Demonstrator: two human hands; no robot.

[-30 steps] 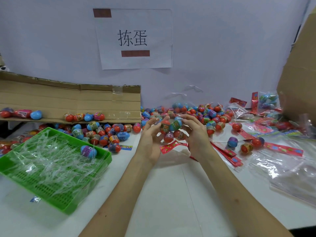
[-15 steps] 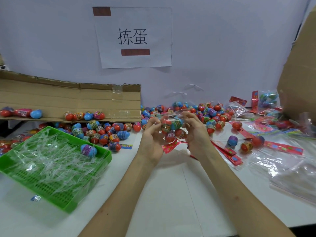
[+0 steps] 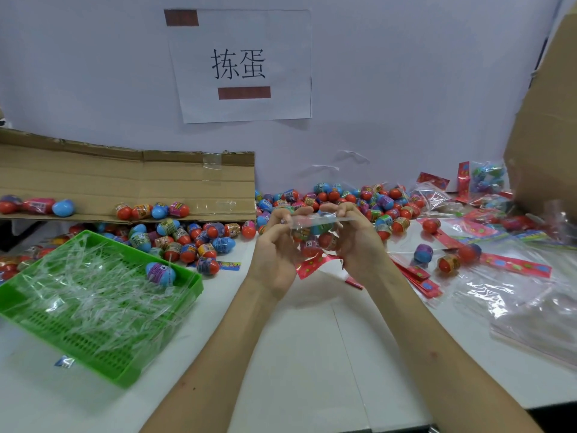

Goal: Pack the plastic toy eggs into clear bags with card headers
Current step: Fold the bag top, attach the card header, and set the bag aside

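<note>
the clear bag [image 3: 321, 220] is in the centre of the frame, lifted off the white table [image 3: 312, 354] between two hands. several toy eggs [image 3: 325, 240] are bunched inside it, red and green among them, and a red card header [image 3: 312, 264] hangs at its lower end between the palms. the left hand [image 3: 274, 254] holds the bag's left side, its fingers [image 3: 295, 213] curled in and pinching the flat upper edge of the plastic. the right hand [image 3: 362, 245] holds the right side the same way, its fingers [image 3: 338, 209] bent over and pinching that same edge. both palms face each other with the eggs between them.

just behind the hands a loose pile of eggs [image 3: 359, 198] runs along the foot of the wall. more loose eggs [image 3: 187, 239] lie left of centre, under a cardboard flap [image 3: 125, 179] that carries a row of its own. at lower left a green tray [image 3: 131, 370] is filled with clear plastic strips, and one blue and purple egg [image 3: 160, 273] lies on them near the tray's far corner. right of the right hand lies a stack of red headers [image 3: 420, 278], with a few single eggs beside it and empty clear bags [image 3: 515, 310] at lower right. a filled bag [image 3: 487, 178] leans at upper right beside a big cardboard box [image 3: 549, 135]. a paper sign [image 3: 243, 64] with two characters is on the wall, top centre.
</note>
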